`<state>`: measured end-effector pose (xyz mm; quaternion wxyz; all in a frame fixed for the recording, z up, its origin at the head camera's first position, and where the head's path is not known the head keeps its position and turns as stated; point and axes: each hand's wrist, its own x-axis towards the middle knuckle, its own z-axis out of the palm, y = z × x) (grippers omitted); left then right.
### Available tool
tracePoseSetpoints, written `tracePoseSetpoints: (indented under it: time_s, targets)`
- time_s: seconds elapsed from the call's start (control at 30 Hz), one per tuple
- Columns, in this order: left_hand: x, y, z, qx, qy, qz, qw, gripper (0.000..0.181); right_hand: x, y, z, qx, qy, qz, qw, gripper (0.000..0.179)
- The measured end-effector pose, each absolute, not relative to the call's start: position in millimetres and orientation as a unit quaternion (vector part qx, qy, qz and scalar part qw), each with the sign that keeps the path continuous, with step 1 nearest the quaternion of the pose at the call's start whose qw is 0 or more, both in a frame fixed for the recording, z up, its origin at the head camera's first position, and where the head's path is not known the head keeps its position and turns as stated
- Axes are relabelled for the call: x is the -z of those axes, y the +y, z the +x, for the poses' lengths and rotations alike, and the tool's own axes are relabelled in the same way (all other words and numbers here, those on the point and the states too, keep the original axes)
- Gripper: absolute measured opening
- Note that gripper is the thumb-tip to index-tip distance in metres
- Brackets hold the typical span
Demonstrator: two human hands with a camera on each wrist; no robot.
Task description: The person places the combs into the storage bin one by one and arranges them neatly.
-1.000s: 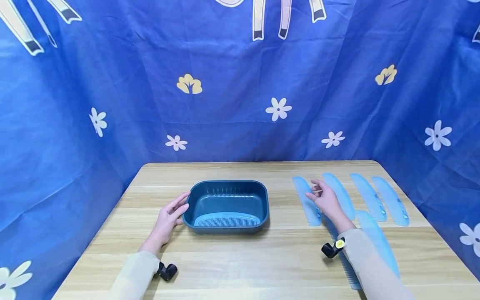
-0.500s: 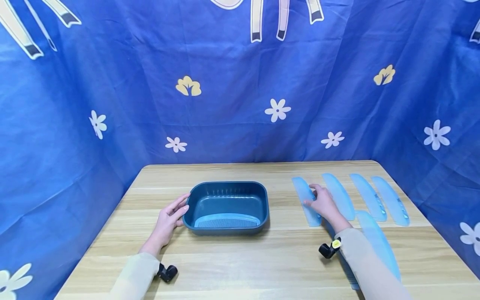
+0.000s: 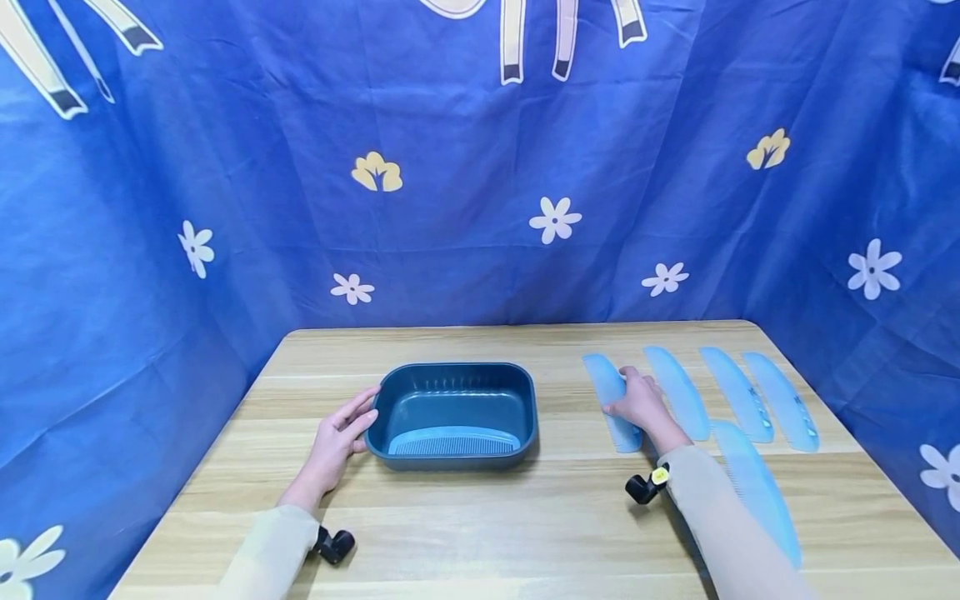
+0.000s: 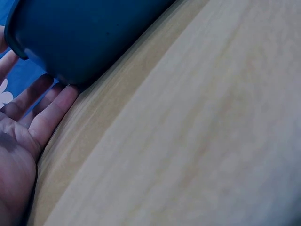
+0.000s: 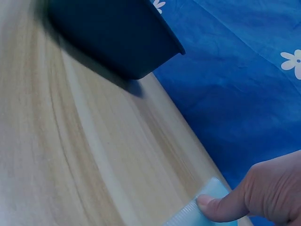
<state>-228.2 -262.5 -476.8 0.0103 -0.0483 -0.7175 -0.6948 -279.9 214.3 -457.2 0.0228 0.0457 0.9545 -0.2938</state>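
Note:
A dark blue-green plastic basin (image 3: 450, 461) stands left of the table's middle, with a light blue comb (image 3: 453, 439) lying along its near side inside. My left hand (image 3: 337, 437) holds the basin's left end, thumb at the rim and other fingers against the outer wall and low by its base in the left wrist view. On the right, my right hand (image 3: 643, 402) grips the leftmost comb (image 3: 606, 379) of the back row across its middle. In the right wrist view the thumb (image 5: 214, 207) lies on the comb near its toothed edge; the fingers behind are hidden.
Right of my right hand several more blue combs lie flat, among them one comb (image 3: 677, 392) close beside it and one comb (image 3: 761, 492) nearer me. My right forearm covers another comb. A blue patterned cloth (image 3: 465, 250) surrounds the wooden table (image 3: 480, 533).
My right hand has come down and left onto the leftmost comb, and its thumb and fingers have closed on it. The left hand and the basin stay put.

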Motion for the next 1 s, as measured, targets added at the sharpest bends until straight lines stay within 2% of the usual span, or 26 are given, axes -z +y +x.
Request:
tracePoseSetpoints:
  time_s: [0.27,0.43,0.73,1.0]
  targets:
    - [477.3,-263.2,-228.2,0.697,-0.716,-0.046,0.008,0.052,453.4,212.2,-281.4,0.308,0.948,0.053,0.052,0.084]
    - [477.4,-263.2,-228.4,0.7,-0.713,-0.052,0.008,0.052,452.9,214.6,-281.9,0.326,0.943,0.048,0.052,0.085]
    - [479.2,-263.2,-227.1,0.708,-0.704,-0.058,0.011,0.052,451.1,220.2,-280.2,0.389,0.919,0.027,0.058,0.081]
    - [478.7,-263.1,-229.0,0.707,-0.705,-0.049,0.007,0.052,453.7,225.4,-277.7,0.471,0.878,0.037,0.069,0.07]
